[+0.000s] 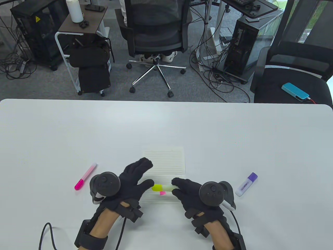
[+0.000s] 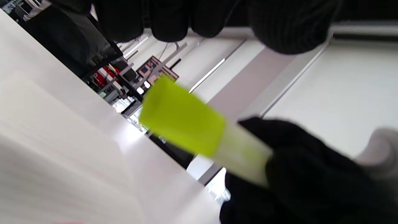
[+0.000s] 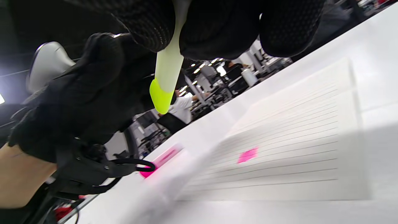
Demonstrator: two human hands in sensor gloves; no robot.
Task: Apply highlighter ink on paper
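A lined sheet of paper (image 1: 164, 161) lies on the white table (image 1: 234, 130), with a small pink mark (image 1: 162, 193) near its front edge. My right hand (image 1: 174, 186) grips the pale barrel of a yellow highlighter (image 1: 162, 188), lifted above the paper, with its yellow-green cap (image 1: 157, 187) on and pointing left. My left hand (image 1: 146, 173) is open, its thumb right at the cap. In the left wrist view the cap (image 2: 183, 119) stands free below my fingers. The right wrist view shows the highlighter (image 3: 168, 71) above the paper (image 3: 295, 124) and the mark (image 3: 247, 155).
A pink highlighter (image 1: 85, 176) lies on the table left of my left hand. A purple-capped highlighter (image 1: 246, 184) lies to the right of my right hand. Office chairs, computer towers and cables stand beyond the table's far edge.
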